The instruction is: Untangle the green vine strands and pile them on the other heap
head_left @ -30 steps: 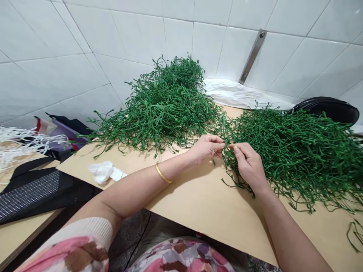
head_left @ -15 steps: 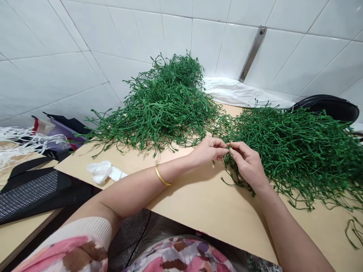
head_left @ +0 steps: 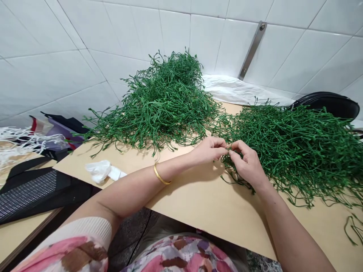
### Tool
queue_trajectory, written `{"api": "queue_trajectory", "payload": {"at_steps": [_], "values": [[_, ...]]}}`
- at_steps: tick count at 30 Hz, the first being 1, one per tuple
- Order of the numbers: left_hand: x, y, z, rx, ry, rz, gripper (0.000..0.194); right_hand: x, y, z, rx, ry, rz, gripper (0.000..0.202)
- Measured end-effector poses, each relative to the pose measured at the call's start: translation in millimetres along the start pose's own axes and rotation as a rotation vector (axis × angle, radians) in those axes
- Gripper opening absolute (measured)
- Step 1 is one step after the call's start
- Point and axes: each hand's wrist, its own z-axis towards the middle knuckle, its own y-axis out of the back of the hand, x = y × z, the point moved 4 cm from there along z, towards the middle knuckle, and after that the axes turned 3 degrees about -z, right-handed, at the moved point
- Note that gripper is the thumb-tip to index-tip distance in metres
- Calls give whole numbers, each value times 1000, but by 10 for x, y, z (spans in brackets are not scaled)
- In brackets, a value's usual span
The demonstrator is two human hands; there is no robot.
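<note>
Being pinched between nearly closed fingertips of left hand (head_left: 211, 149) and right hand (head_left: 246, 160), a green strand (head_left: 229, 149) is apparently worked above the surface (head_left: 184, 200), near two heaps (head_left: 167, 104); steady fingertip control seems needed.

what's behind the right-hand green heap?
Behind the right-hand green heap: a black case, part of a rumpled white sheet, then the tiled wall. The strands hide the case's lower front; anything else low behind them can't be seen.
</note>
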Motion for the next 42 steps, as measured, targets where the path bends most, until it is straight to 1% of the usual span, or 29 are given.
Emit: {"api": "queue_trajectory", "payload": {"at_steps": [1, 3, 5, 7, 9, 12, 13, 14, 15, 16, 19, 21, 23, 26, 28, 29, 31, 35, 39, 42], "values": [[-12, 3, -7, -23, -35, 55, 9, -6, -6, -1, -11, 7, -38, 8], [-26, 3, -14, -54, -80, 130, 10, 10, -16, -7, -67, 68, -192, 5], [-19, -4, -8, -54, -78, 148, 11, 43, -28, -17, -123, 131, -347, 4], [5, -11, 3, -44, -38, 128, 11, 55, -34, -19, -136, 132, -380, 3], [30, -16, 13, -31, -2, 87, 10, 32, -30, -12, -108, 58, -248, 2], [58, -22, 20, -3, 31, -7, 11, -19, -41, -3, -21, -68, 65, 3], [68, -23, 20, 4, 45, -41, 12, -24, -48, -3, 0, -83, 130, 5], [78, -21, 21, 3, 61, -67, 13, -19, -53, -2, 7, -78, 149, 7], [88, -18, 21, -3, 75, -86, 12, -6, -53, -3, -2, -55, 114, 8], [96, -13, 22, -14, 84, -99, 11, 17, -52, -5, -21, -15, 32, 10], [109, -10, 27, -36, 89, -120, 5, 105, -65, -16, -90, 128, -321, 14], [122, -18, 34, -27, 110, -155, 4, 128, -78, -17, -110, 167, -444, 16], [141, -22, 44, -17, 149, -223, 6, 102, -81, -6, -94, 143, -379, 16], [186, -6, 64, -37, 218, -355, 9, 1, -77, 18, -23, 23, -62, 17], [215, 12, 78, -56, 239, -390, 8, -56, -78, 25, 29, -62, 118, 16], [224, 20, 84, -63, 240, -388, 8, -68, -76, 25, 47, -82, 167, 15], [228, 31, 90, -74, 234, -371, 9, -54, -73, 24, 74, -66, 194, 16], [195, 27, 82, -82, 239, -385, 10, 13, -74, 20, 82, 44, 102, 20], [148, 25, 75, -31, 177, -390, 7, 15, -79, 25, 32, 135, -115, 23], [139, 32, 71, 8, 130, -305, 7, 18, -93, 21, 27, 237, -288, 23]]}}
